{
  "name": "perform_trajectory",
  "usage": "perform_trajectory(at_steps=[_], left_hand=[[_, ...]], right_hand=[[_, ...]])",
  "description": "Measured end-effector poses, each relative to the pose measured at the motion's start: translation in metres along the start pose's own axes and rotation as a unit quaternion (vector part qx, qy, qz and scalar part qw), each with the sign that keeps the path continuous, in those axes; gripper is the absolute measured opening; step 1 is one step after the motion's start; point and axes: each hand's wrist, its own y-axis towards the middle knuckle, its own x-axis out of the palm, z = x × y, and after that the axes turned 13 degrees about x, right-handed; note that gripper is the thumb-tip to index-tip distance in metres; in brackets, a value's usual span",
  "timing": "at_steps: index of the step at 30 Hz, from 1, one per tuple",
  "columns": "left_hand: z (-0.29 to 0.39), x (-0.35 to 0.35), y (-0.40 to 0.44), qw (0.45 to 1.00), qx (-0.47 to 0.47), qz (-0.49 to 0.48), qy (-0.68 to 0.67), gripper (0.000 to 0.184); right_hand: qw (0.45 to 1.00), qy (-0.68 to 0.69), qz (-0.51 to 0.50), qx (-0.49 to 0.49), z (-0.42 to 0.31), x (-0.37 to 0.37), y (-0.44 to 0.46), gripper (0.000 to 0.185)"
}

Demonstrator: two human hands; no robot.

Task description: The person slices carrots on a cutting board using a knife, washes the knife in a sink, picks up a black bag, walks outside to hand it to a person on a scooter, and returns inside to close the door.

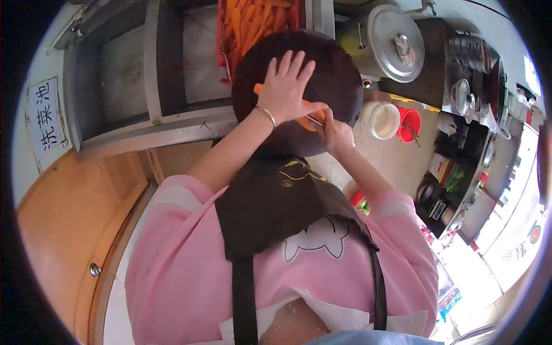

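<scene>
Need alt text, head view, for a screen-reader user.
A person's spread left hand covers part of a carrot on a dark round surface; the right hand holds a mostly hidden metal tool. A red crate of carrots sits beyond, sinks to the left.

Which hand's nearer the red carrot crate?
Left. In frame, the left hand is lower-right of the red carrot crate; the right hand is farther off that way.

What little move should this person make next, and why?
Perhaps ease back the thumb of the left hand: that hand lies spread over the carrot, and its thumb appears to reach close to the thin metal tool in the right hand.
</scene>
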Motion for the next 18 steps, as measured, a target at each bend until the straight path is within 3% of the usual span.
perform_trajectory(at_steps=[4, 8, 14, 18], left_hand=[[-0.011, 0.009, -0.006, 1.0, -0.014, -0.002, 0.002, 0.093], [-0.007, 0.007, 0.006, 1.0, 0.003, 0.004, 0.005, 0.094], [-0.015, 0.014, -0.001, 0.999, -0.024, -0.039, 0.008, 0.095], [-0.012, 0.014, 0.0, 0.998, -0.028, -0.057, -0.018, 0.098]], right_hand=[[0.999, -0.042, -0.019, 0.019, -0.021, -0.026, 0.004, 0.055], [1.0, -0.022, 0.002, 0.003, 0.006, 0.004, 0.02, 0.06], [0.996, -0.052, -0.059, 0.041, -0.016, -0.018, 0.013, 0.058], [0.998, -0.044, -0.027, 0.024, -0.006, -0.002, 0.012, 0.057]])
